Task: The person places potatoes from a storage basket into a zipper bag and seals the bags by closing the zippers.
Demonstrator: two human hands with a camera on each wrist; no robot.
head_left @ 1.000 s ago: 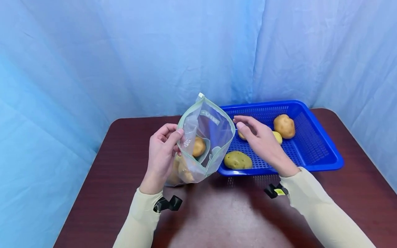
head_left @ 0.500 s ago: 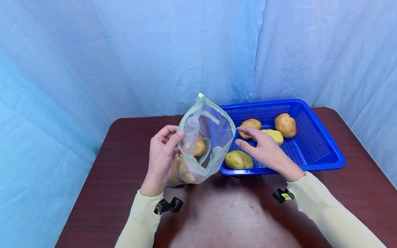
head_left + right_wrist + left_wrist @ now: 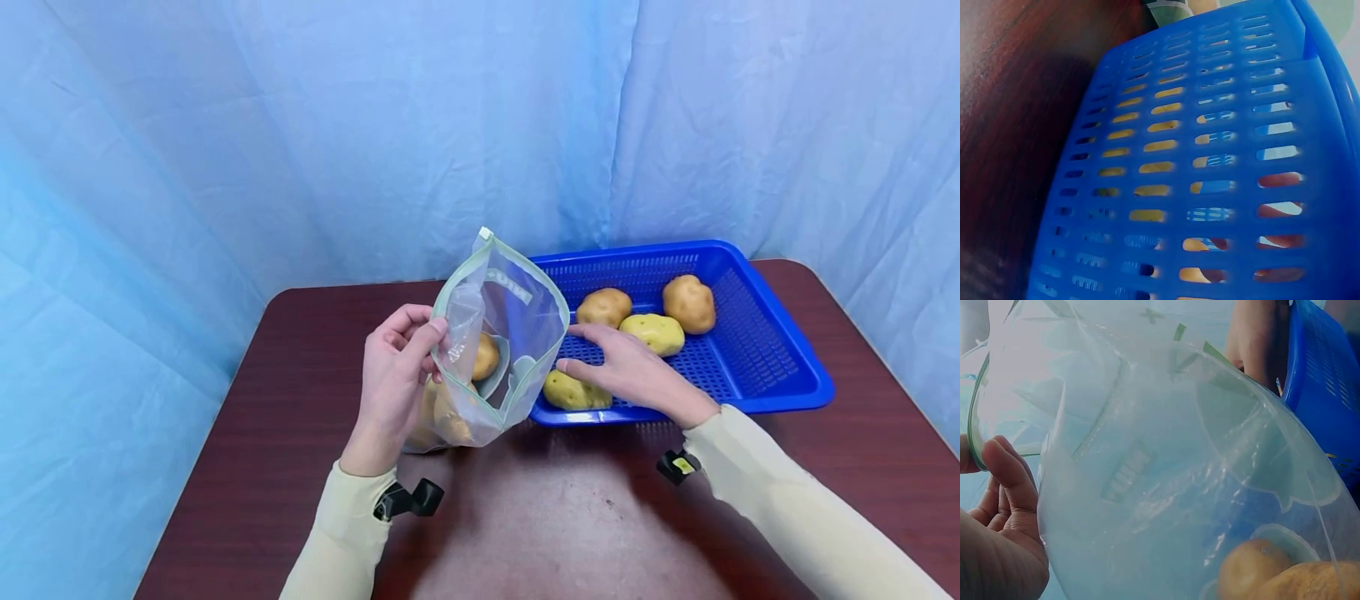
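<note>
While the left hand (image 3: 393, 367) pinches a clear bag (image 3: 498, 333) upright and gaping, the right hand (image 3: 626, 371), fingers straight, settles on a potato (image 3: 566, 392) in the blue basket (image 3: 780, 367) at three o'clock.

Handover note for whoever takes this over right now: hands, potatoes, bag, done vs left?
Left hand pinches the rim of the clear zip bag, holding it upright and open on the table.
Right hand rests on the near potato in the blue basket; grip not clearly closed.
Done: at least two potatoes in the bag.
Left: four potatoes in the basket, the near one included.
</note>
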